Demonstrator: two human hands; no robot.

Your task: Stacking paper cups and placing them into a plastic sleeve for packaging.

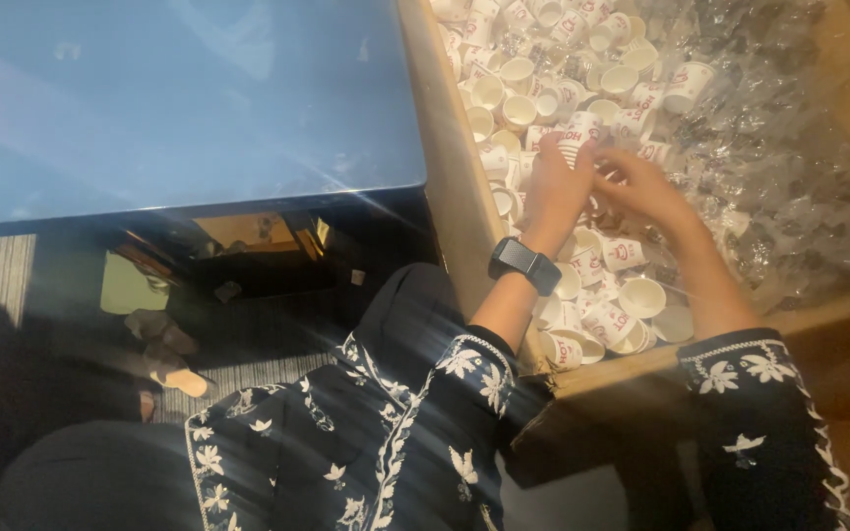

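Bottom of frame first: dark sleeves w/ white floral embroidery [464, 374] fill the lower centre and lower right. Up from there, a black smartwatch w/ dark strap [523, 264] sits on the left wrist, just right of centre.

Both hands are in a large brown cardboard box [455, 187] that takes the whole right half of frame. Left hand [553, 187] is curled, fingers closed round a small white paper cup w/ red print [573, 143], held rim-down-ish at upper centre-right. Right hand [641, 187] just beside it, fingers bent and meeting the left hand's fingertips; can't tell whether it grips a cup of its own.

All round the hands: a loose heap of small white paper cups w/ red print [632, 295], some upright, some on their sides, from lower right up to the top edge. Further right, crumpled clear plastic wrap [789, 177] lines the box.

Left half of frame: a glossy blue bench top [179, 98] at upper left, touching the box's left wall. Below it, dim floor w/ pale sandals [164, 359].
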